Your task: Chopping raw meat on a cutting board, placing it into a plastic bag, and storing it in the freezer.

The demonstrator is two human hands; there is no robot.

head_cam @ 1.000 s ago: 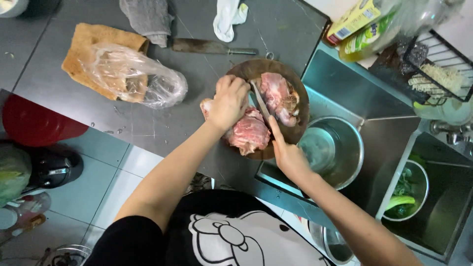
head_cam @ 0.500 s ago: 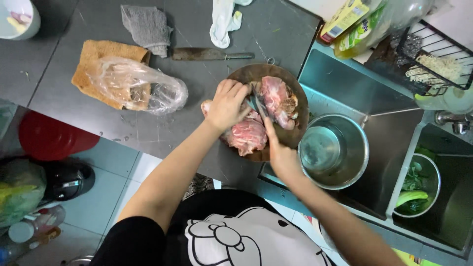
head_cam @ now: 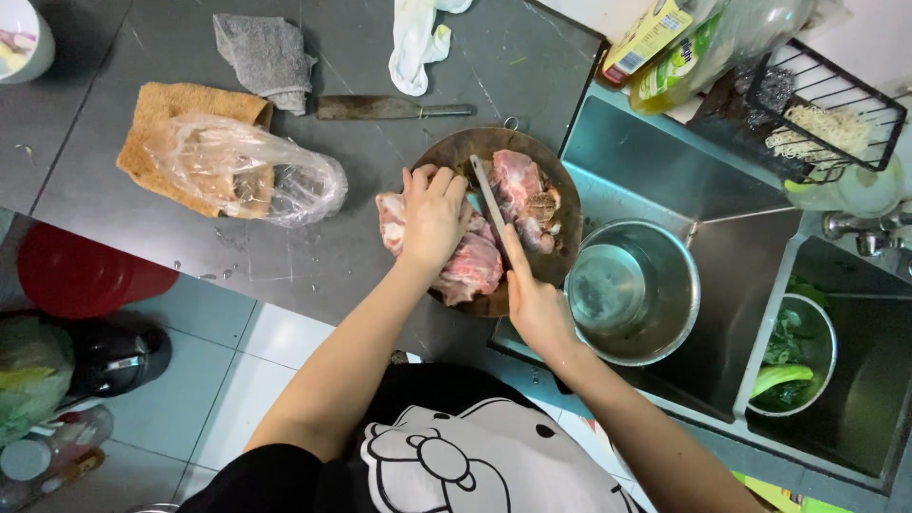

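Pressing down on the raw meat (head_cam: pixel 470 261), the left hand (head_cam: pixel 434 214) lies flat over the near-left chunk, fingers spread and pointing away from the body, palm down; its grip is not clenched but laid open on the flesh. The meat sits on a round wooden board (head_cam: pixel 560 204) at the tabletop (head_cam: pixel 285 256) edge, just beside the sink (head_cam: pixel 655 152). A second chunk (head_cam: pixel 522 195) lies on the far-right part of the board, on the other side of the blade.

The right hand (head_cam: pixel 537 304) is at the board's near rim, its grip clenched around the handle of a knife (head_cam: pixel 489 199). The blade runs away from the body, set between the two chunks, with the left fingers just beside it. Both forearms reach out from the body and draw together at the board, the left one bare and angled to the right, the right one angled to the left over the sink corner.

Around them in this head view: a steel pot (head_cam: pixel 632 290) in the sink, touching or nearly touching the board; a cleaver (head_cam: pixel 385 107) lying on the tabletop beyond the board; a plastic bag (head_cam: pixel 247 171) on a brown cloth (head_cam: pixel 180 109) well to the left; a grey rag (head_cam: pixel 266 52); a white cloth (head_cam: pixel 418 38); a bowl of greens (head_cam: pixel 788 356) in the right basin.
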